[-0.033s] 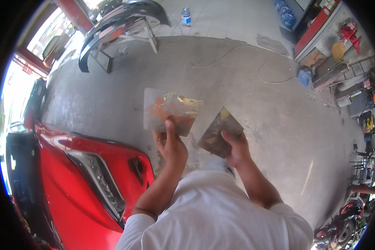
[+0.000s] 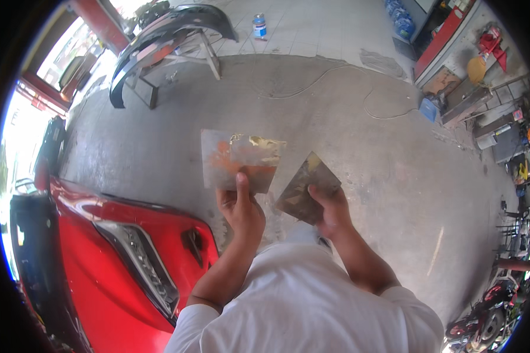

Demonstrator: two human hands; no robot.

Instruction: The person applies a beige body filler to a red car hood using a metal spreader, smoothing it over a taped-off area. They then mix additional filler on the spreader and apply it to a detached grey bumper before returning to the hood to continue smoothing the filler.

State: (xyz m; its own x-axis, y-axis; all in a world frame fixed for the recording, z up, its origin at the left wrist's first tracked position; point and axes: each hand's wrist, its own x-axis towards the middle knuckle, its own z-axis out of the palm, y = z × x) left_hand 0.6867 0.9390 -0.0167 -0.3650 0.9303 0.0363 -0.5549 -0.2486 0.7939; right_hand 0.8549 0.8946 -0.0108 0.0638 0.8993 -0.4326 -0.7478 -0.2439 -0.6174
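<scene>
My left hand (image 2: 241,212) holds a pale, flat rectangular putty plate (image 2: 218,166) by its near edge, with the thumb on top. Orange smears and a lump of yellowish putty (image 2: 265,143) lie on its face. Just to the right, my right hand (image 2: 331,213) grips a darker square putty spreader (image 2: 300,183), turned with one corner pointing away from me. Its face bears brownish stains and a yellowish far corner. A small gap separates the two plates, both above the concrete floor. The fingers underneath each are mostly hidden.
A red car front (image 2: 100,259) with its headlight (image 2: 144,265) is close on my left. A dark bumper (image 2: 159,29) rests on a stand at the far left. A can (image 2: 259,26) stands on the tiles. Cluttered shelving and a motorcycle (image 2: 483,320) line the right side.
The view has shifted very slightly. My right hand and the spreader sit a touch further left; both hands keep their hold.
</scene>
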